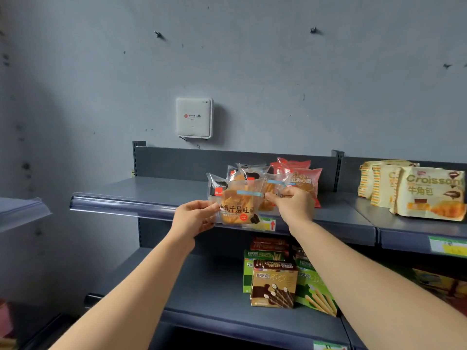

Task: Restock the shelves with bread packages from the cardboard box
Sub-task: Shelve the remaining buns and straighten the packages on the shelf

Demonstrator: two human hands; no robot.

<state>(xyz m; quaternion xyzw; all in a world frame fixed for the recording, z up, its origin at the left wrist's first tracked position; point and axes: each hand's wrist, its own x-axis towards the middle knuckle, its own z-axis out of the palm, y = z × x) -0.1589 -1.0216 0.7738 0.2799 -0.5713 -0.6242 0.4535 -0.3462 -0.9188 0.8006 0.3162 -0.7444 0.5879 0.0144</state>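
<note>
A clear bread package point(236, 200) with dark printed characters stands at the front edge of the top shelf point(121, 198). My left hand point(195, 215) grips its lower left side. My right hand point(293, 203) pinches its right edge, partly covering a second clear package point(271, 188) just behind. More clear bread packages point(246, 173) stand further back. The cardboard box is out of view.
Red bean bread packs point(302, 176) stand right of the clear ones. Yellow croissant bags point(427, 193) fill the neighbouring shelf at right. Boxes of biscuit sticks point(275, 284) sit on the lower shelf. A white router point(194, 117) hangs on the wall above.
</note>
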